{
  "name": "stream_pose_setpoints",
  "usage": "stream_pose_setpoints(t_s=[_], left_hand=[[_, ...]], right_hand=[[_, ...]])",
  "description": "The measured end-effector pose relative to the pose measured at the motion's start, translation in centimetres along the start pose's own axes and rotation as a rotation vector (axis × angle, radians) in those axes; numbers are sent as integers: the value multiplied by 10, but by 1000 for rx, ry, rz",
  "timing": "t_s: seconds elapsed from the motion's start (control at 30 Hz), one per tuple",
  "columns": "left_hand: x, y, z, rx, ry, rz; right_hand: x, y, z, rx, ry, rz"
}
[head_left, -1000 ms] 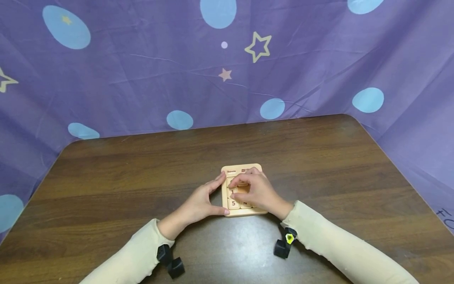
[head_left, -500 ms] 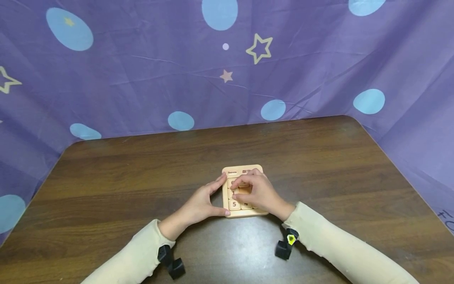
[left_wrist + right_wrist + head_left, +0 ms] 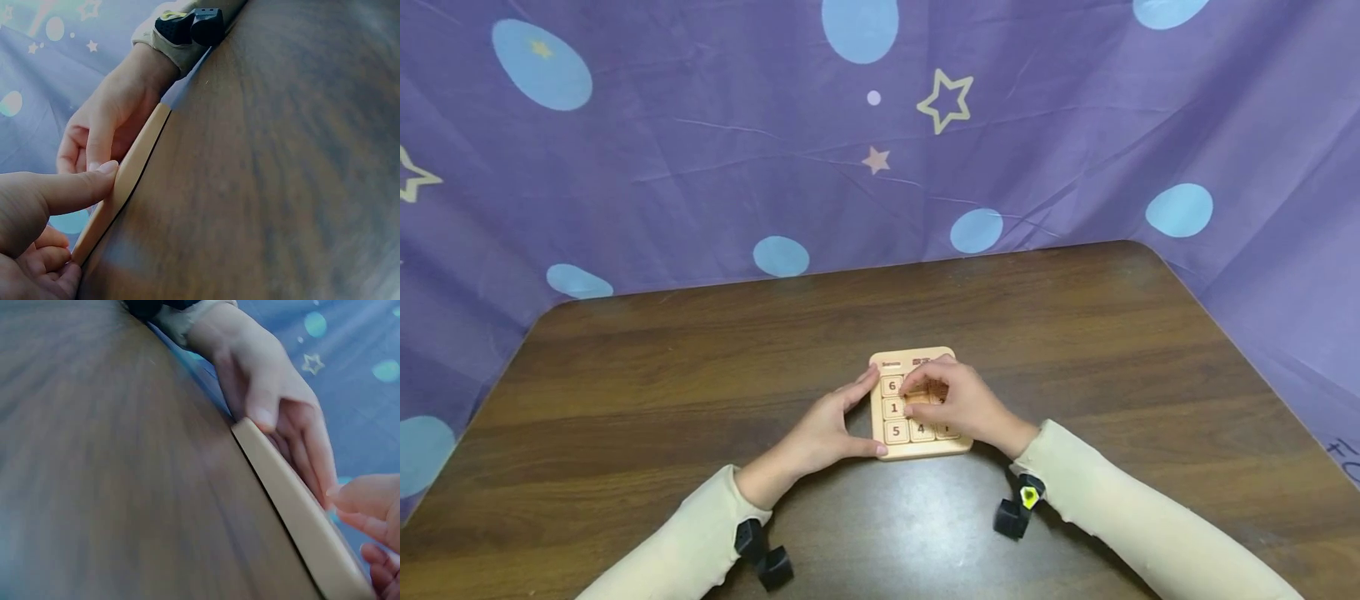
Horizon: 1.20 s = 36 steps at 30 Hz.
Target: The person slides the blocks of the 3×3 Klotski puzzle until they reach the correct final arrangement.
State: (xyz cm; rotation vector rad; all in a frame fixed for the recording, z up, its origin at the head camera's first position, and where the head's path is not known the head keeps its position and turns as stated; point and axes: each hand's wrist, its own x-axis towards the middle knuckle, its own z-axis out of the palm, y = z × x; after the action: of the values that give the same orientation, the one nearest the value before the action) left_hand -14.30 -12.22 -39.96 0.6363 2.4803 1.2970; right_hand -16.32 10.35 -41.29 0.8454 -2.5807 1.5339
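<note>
A pale wooden sliding number puzzle [image 3: 891, 450] lies flat on the table in the head view. The tiles marked 6, 1, 5 and 4 are readable; others sit partly behind my right hand. A bare slot shows near the middle. My left hand [image 3: 816, 429] holds the puzzle's left side, fingers at the upper part and thumb at the lower corner. Over the tiles, my right hand [image 3: 967, 406] has thumb and index finger curved with a gap between them, their tips by the 6 and 1 tiles. In the left wrist view, the left thumb [image 3: 81, 189] touches the puzzle's edge.
The brown wooden table [image 3: 700, 350] surrounds the puzzle. A purple curtain [image 3: 737, 150] with stars and blue ovals hangs behind it. Small black devices [image 3: 763, 554] are strapped at both wrists.
My right hand has shifted slightly to the right over the puzzle, so the 6 and 1 tiles show more fully. My left hand stays at the left side.
</note>
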Motion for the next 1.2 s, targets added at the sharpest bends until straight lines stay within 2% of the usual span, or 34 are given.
stream_pose_setpoints(t_s=[0.1, 0.4, 0.57, 0.73, 0.9, 1.2], left_hand=[[-1, 0, 0, -3, 2, -10], [0, 0, 2, -13, 11, -23], [1, -1, 2, -16, 13, -17], [1, -3, 2, -19, 13, -14], [1, -3, 2, -23, 13, -13], [0, 0, 2, -15, 16, -23]], right_hand=[[-5, 6, -12, 35, -11, 7], [-17, 21, -35, -38, -45, 28], [-23, 23, -43, -49, -35, 26], [-26, 25, -45, -92, -32, 23], [-26, 16, -42, -130, -31, 62], [-27, 12, -32, -92, 5, 122]])
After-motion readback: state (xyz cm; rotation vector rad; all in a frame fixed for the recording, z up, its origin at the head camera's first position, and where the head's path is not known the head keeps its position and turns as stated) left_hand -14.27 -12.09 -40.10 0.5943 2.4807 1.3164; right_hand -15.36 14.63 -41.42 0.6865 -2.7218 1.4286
